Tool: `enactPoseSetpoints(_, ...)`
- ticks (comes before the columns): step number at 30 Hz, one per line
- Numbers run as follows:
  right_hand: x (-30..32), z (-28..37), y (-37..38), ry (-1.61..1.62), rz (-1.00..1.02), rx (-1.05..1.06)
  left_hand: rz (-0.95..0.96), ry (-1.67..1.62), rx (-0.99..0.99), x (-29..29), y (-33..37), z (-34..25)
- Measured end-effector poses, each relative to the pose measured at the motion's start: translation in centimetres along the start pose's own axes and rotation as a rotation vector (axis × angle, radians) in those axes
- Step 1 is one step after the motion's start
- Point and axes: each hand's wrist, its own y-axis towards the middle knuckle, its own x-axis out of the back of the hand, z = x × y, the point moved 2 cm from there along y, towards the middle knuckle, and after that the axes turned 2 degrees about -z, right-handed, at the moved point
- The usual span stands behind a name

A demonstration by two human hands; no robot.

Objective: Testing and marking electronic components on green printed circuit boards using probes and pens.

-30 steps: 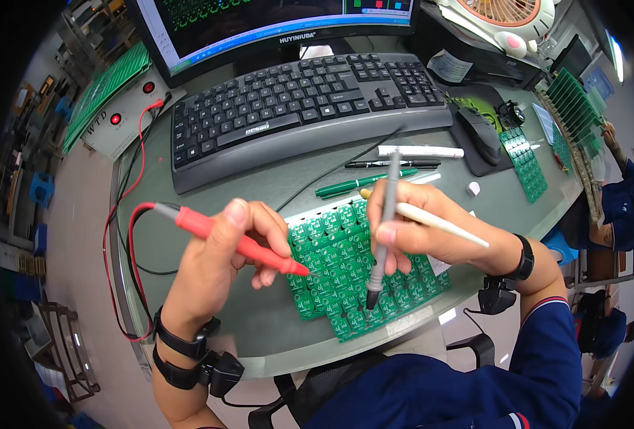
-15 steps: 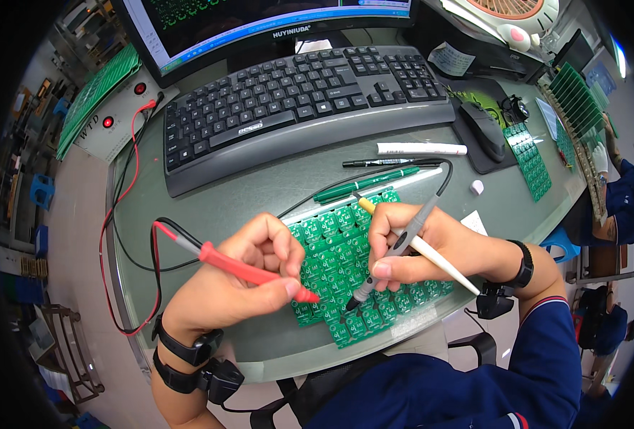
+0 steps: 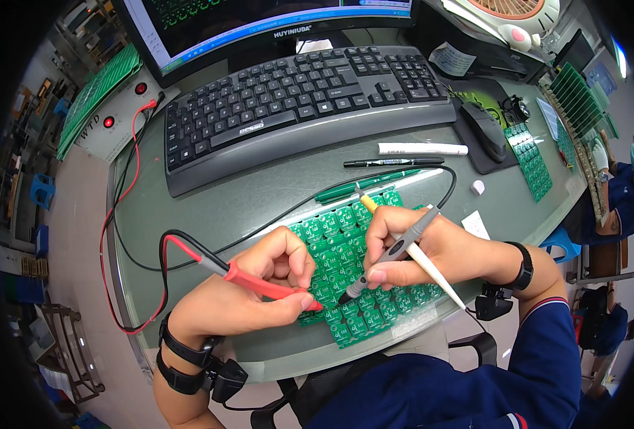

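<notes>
My left hand (image 3: 270, 279) is closed around a red test probe (image 3: 256, 282), its tip low over a green circuit board panel (image 3: 342, 250). In my right hand (image 3: 420, 250) a grey test probe (image 3: 405, 247) is pinched, its dark tip close to the red one above the panel. The same hand also holds a white marker-like tool (image 3: 431, 270) with a yellow end, crosswise among the fingers. Whether either tip touches the board, I cannot tell. The panel lies on the glass-topped desk and carries rows of small identical boards, partly hidden by my hands.
Beyond the panel lie a green pen (image 3: 345, 189), a black marker (image 3: 392, 163), a white marker (image 3: 423, 149) and a black keyboard (image 3: 310, 107). A monitor (image 3: 274, 28) stands behind. To the right are a mouse (image 3: 483, 130) and another panel (image 3: 528, 163); a co-worker (image 3: 624, 193) sits farther off.
My left hand and the red probe have shifted right and slightly down. The grey probe's tip has moved slightly left and up, bringing both tips closer together.
</notes>
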Motion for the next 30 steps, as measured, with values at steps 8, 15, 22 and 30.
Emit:
enactPoseSetpoints(8,-0.03,0.06,-0.05,-0.062,-0.011,0.015,-0.003,0.035,-0.005,-0.13,-0.10,-0.17)
enactPoseSetpoints(15,-0.04,0.08,-0.02,-0.084,-0.023,0.027,0.022,0.082,0.013,0.05,-0.09,-0.29)
enactPoseSetpoints(22,-0.07,0.17,0.00,-0.084,-0.026,0.054,0.026,0.093,0.011,0.07,-0.11,-0.22)
enactPoseSetpoints(30,-0.06,0.37,-0.09,-0.039,-0.013,-0.003,0.004,0.054,0.012,-0.09,-0.09,-0.28)
